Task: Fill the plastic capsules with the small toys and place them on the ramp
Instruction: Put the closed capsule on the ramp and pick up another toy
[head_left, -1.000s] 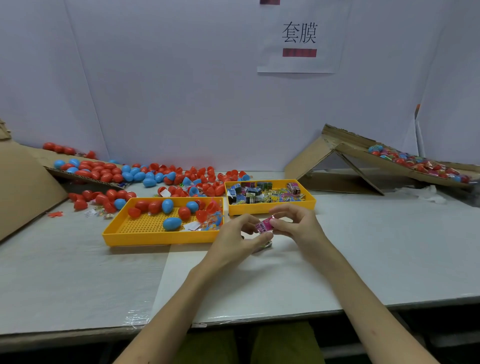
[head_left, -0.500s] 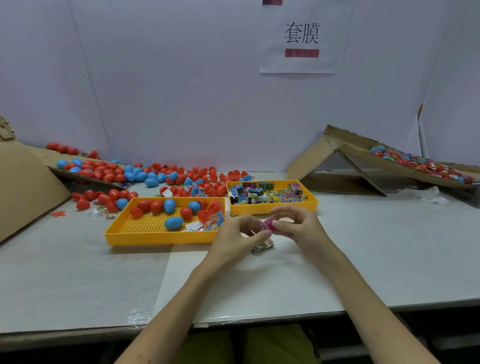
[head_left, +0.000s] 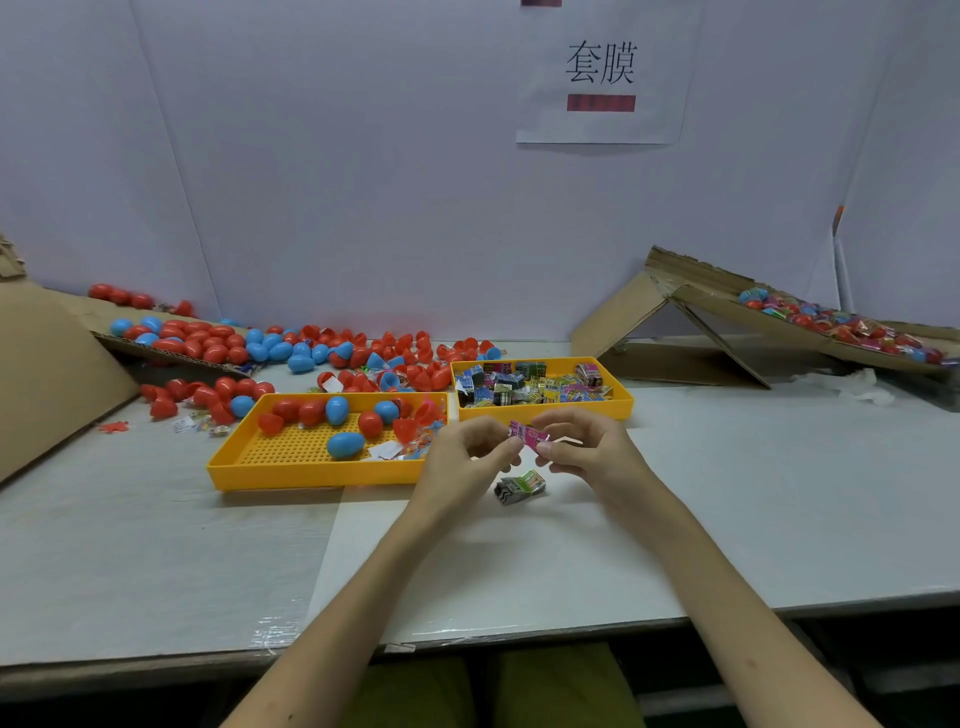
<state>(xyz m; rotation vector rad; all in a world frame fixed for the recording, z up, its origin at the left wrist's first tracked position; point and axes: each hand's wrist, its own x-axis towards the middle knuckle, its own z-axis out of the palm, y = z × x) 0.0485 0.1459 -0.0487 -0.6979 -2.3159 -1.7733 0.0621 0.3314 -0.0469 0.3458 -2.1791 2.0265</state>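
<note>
My left hand (head_left: 467, 457) and my right hand (head_left: 587, 447) both pinch a small pink toy packet (head_left: 527, 434) above the table, just in front of the yellow tray of toy packets (head_left: 623, 402). A green and grey toy packet (head_left: 519, 486) lies on the table under my hands. The yellow tray of capsules (head_left: 311, 475) to the left holds red and blue egg-shaped capsules (head_left: 345, 444). The cardboard ramp (head_left: 727, 306) at the right carries several filled capsules (head_left: 841, 325).
Many loose red and blue capsules (head_left: 291, 351) lie along the back wall and on a cardboard slope (head_left: 52, 374) at the left. A paper sign (head_left: 602, 73) hangs on the wall. The table's front edge (head_left: 467, 642) runs close to my body.
The green and grey packet now lies fully exposed on the table below my hands. My hands have shifted slightly while turning the pink packet between the fingertips.
</note>
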